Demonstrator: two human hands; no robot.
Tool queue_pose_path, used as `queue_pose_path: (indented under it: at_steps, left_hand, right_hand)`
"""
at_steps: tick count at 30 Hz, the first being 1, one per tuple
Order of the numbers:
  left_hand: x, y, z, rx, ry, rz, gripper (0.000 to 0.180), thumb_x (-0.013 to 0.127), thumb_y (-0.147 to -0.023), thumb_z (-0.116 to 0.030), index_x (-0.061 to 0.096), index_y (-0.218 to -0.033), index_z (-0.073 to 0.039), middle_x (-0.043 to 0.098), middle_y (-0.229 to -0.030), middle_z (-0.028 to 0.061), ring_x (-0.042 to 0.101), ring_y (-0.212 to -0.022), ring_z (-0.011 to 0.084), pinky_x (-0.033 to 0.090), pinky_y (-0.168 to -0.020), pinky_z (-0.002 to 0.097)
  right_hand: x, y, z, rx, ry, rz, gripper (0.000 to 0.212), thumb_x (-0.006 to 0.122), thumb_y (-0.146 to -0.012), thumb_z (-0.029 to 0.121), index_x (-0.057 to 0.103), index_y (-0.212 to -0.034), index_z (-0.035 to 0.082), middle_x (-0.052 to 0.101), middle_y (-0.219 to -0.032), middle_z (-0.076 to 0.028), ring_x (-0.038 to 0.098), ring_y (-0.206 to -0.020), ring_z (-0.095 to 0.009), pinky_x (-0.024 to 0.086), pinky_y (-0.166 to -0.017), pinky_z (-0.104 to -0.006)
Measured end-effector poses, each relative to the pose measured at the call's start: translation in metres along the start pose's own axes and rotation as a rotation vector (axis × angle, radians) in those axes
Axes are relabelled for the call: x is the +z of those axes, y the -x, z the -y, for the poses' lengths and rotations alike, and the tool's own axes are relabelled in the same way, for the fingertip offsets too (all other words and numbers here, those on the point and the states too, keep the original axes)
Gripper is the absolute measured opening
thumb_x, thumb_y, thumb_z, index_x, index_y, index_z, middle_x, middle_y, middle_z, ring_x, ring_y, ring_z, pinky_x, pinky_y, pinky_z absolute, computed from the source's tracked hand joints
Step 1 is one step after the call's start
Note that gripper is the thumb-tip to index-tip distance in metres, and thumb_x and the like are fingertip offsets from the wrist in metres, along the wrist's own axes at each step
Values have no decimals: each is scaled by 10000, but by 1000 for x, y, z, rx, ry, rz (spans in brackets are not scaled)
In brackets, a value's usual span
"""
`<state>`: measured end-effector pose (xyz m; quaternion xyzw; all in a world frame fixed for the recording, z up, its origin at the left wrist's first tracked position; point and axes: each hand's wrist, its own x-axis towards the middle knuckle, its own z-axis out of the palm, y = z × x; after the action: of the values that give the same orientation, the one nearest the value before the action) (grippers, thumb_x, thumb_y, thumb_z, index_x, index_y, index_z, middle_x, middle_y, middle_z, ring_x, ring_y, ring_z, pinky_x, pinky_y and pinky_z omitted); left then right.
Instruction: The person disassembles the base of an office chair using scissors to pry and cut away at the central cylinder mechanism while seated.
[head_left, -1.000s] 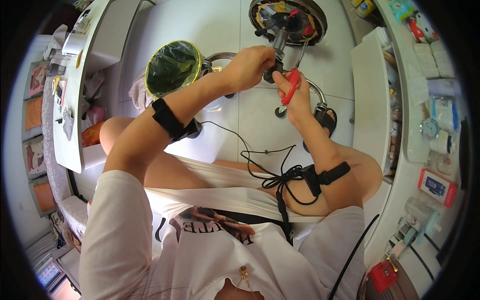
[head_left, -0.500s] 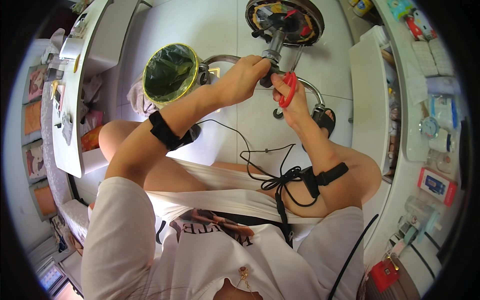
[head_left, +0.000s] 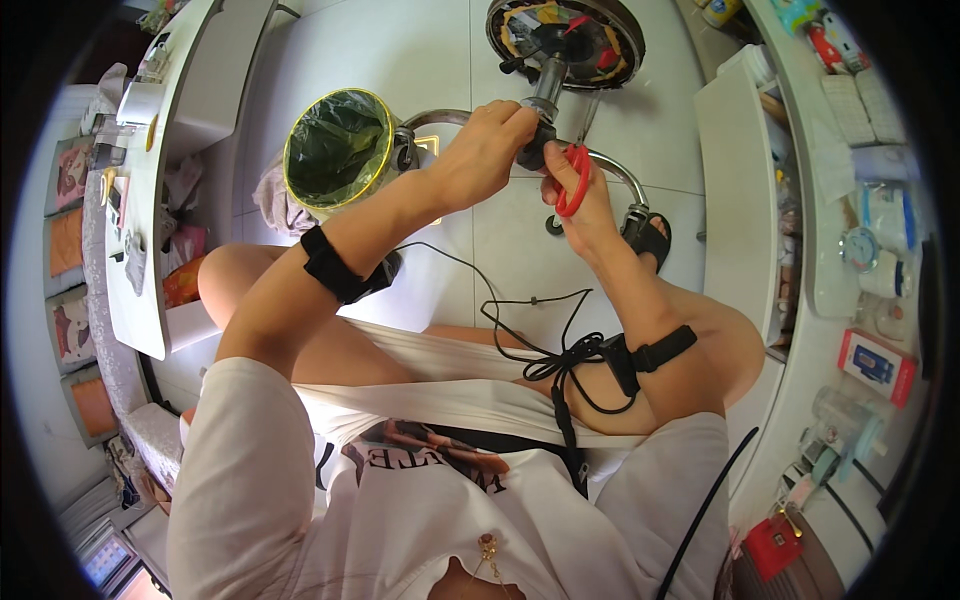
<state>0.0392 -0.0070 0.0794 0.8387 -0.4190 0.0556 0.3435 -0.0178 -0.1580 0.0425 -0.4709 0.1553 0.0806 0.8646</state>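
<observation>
A wheeled stool lies tipped over, its round seat's underside (head_left: 512,25) facing me, a metal post (head_left: 550,78) running from it to a black hub (head_left: 538,145). My left hand (head_left: 480,155) has its fingers curled round the hub. Beside it, my right hand (head_left: 585,205) holds scissors (head_left: 573,190) by their red handles, the thumb near the loops. Their metal blades (head_left: 588,118) point away from me, past the hub and alongside the post. Some fingers of both hands are hidden.
Curved metal legs (head_left: 620,172) with casters spread from the hub. Left of them stands a lined bin (head_left: 340,148) with a yellow rim. A black cable (head_left: 575,352) lies bundled over my right thigh. White furniture (head_left: 150,190) flanks both sides.
My left hand has shifted slightly on the hub, so more of the black part shows. The seat sits a little farther left and up in view. The scissors stay in my right hand.
</observation>
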Motion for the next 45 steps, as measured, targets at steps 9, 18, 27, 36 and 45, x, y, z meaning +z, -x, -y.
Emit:
queue_pose_path:
  at_steps: [9,18,27,36,45]
  left_hand:
    - [5,-4,1,-56,113,-30,203,485,-647,125,437,-807,10,503,-741,180,487,-693,371,398,-597,409]
    - [2,-2,-6,-127,83,25,89,488,-800,37,430,-847,-11,495,-802,187,484,-750,385,402,-640,414]
    - [4,2,-7,-145,106,-30,139,489,-763,75,425,-852,-9,485,-791,186,477,-737,390,390,-629,420]
    - [4,-13,9,-42,-42,8,178,520,-736,87,411,-833,-15,461,-791,172,461,-760,376,388,-659,420]
    - [4,-8,2,-105,60,-91,83,523,-792,24,458,-835,-5,511,-805,163,502,-750,357,414,-645,409]
  right_hand:
    - [-5,-1,2,-24,24,3,343,761,-709,156,429,-772,98,456,-614,24,388,-472,-66,297,-426,-199]
    - [-5,-2,4,-91,164,-5,385,776,-683,141,431,-838,68,482,-684,1,416,-524,-68,329,-448,-202]
    - [-5,-3,8,57,70,46,397,768,-705,210,443,-872,54,499,-697,1,409,-517,-68,337,-450,-205]
    - [-3,-5,3,-143,304,-2,399,777,-683,148,448,-889,56,524,-742,-14,427,-535,-57,330,-456,-191]
    - [-10,-2,-2,-58,220,24,365,754,-717,160,462,-909,52,544,-746,-17,444,-561,-61,340,-472,-188]
